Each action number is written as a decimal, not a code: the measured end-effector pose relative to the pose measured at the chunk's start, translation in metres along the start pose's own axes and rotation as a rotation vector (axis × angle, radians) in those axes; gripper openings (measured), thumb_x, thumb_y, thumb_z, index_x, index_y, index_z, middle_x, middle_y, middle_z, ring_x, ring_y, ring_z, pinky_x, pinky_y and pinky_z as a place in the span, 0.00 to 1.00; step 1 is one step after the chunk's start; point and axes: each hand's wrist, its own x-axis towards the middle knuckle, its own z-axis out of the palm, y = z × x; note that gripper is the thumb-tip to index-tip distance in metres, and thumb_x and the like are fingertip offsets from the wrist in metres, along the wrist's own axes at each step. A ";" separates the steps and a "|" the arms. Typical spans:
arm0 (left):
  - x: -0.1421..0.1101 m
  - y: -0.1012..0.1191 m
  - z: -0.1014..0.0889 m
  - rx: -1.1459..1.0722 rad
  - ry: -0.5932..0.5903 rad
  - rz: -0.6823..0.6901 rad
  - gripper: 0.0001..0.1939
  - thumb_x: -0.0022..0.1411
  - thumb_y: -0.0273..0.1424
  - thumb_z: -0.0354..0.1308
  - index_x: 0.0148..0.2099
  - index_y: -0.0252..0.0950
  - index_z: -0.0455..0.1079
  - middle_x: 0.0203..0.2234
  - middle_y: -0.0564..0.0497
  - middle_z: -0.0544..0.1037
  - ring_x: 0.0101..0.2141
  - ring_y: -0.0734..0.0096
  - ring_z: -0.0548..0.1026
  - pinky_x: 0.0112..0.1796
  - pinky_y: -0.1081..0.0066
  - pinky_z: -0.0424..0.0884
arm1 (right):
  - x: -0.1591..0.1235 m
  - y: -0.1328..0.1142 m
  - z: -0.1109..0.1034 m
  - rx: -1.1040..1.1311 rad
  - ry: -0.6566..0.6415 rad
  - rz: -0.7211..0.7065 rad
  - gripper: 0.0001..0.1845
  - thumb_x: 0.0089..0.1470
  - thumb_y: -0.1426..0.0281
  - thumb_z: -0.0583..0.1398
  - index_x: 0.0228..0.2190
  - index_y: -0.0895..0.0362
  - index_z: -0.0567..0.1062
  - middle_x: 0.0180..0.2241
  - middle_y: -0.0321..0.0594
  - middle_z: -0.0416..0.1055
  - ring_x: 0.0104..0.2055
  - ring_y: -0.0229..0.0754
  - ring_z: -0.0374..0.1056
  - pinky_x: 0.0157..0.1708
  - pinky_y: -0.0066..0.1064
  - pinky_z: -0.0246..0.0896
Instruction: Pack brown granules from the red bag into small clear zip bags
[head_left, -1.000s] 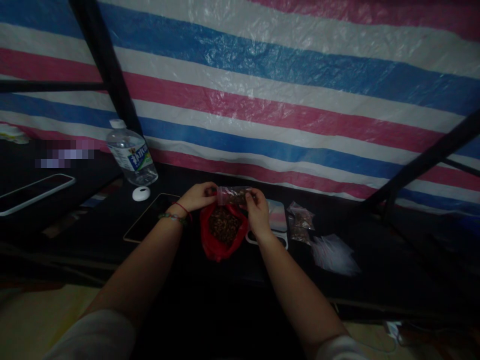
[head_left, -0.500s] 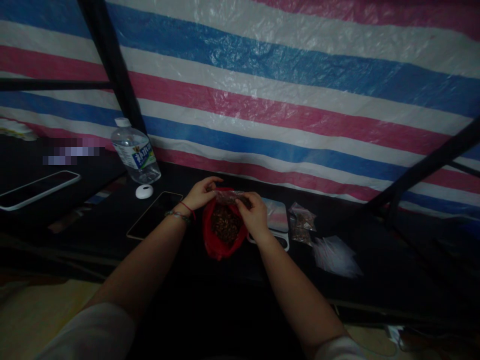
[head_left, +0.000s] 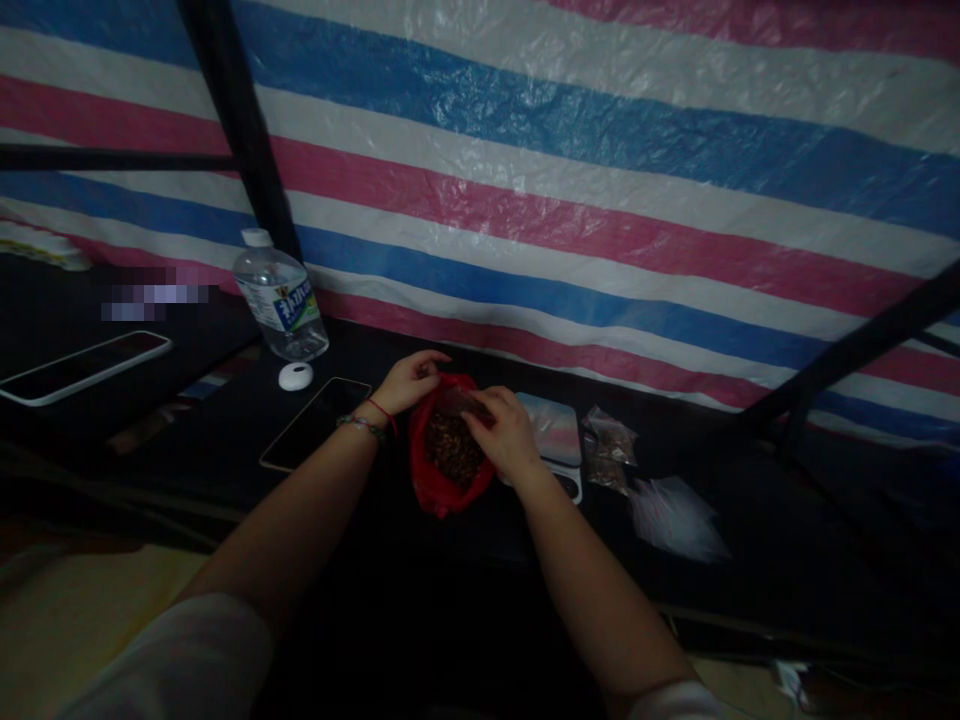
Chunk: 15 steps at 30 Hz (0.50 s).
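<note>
A red bag (head_left: 435,490) full of small brown pieces lies open on the dark table (head_left: 375,520). My left hand (head_left: 409,380) pinches the bag's far left rim, fingers curled. My right hand (head_left: 502,432) reaches into the bag's mouth with its fingers closed around a small clear pouch (head_left: 457,402) held low over the brown pieces. A scale (head_left: 559,445) with a pale platform sits just right of the bag, partly behind my right hand.
A water bottle (head_left: 281,300) and a small white round object (head_left: 295,376) stand at the back left. A dark phone (head_left: 315,424) lies left of the bag, another device (head_left: 82,367) further left. Filled small pouches (head_left: 609,448) and empty clear pouches (head_left: 675,515) lie to the right. Striped tarp behind.
Both hands have lowered the small clear pouch from above the red bag down into its mouth. The left hand has shifted from the pouch to the bag's rim.
</note>
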 end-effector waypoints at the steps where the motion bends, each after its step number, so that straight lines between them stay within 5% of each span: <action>1: 0.000 0.000 0.000 -0.003 -0.016 0.007 0.20 0.51 0.27 0.54 0.48 0.31 0.70 0.21 0.57 0.64 0.22 0.78 0.62 0.24 0.77 0.59 | 0.000 -0.001 0.001 0.048 -0.012 -0.002 0.14 0.50 0.70 0.62 0.41 0.54 0.77 0.38 0.42 0.71 0.41 0.42 0.68 0.44 0.35 0.65; 9: -0.001 0.005 0.002 -0.007 -0.025 0.026 0.19 0.51 0.27 0.54 0.46 0.31 0.71 0.21 0.57 0.63 0.21 0.79 0.62 0.23 0.78 0.57 | 0.000 0.004 0.004 0.125 -0.003 0.136 0.08 0.51 0.70 0.61 0.33 0.52 0.81 0.32 0.39 0.74 0.36 0.41 0.69 0.39 0.34 0.65; 15: -0.002 0.004 0.002 -0.027 -0.026 0.018 0.18 0.51 0.26 0.53 0.46 0.32 0.71 0.20 0.57 0.63 0.21 0.79 0.61 0.22 0.78 0.56 | -0.001 0.001 0.004 0.449 0.013 0.383 0.15 0.56 0.63 0.57 0.42 0.52 0.78 0.25 0.35 0.76 0.24 0.38 0.70 0.28 0.30 0.66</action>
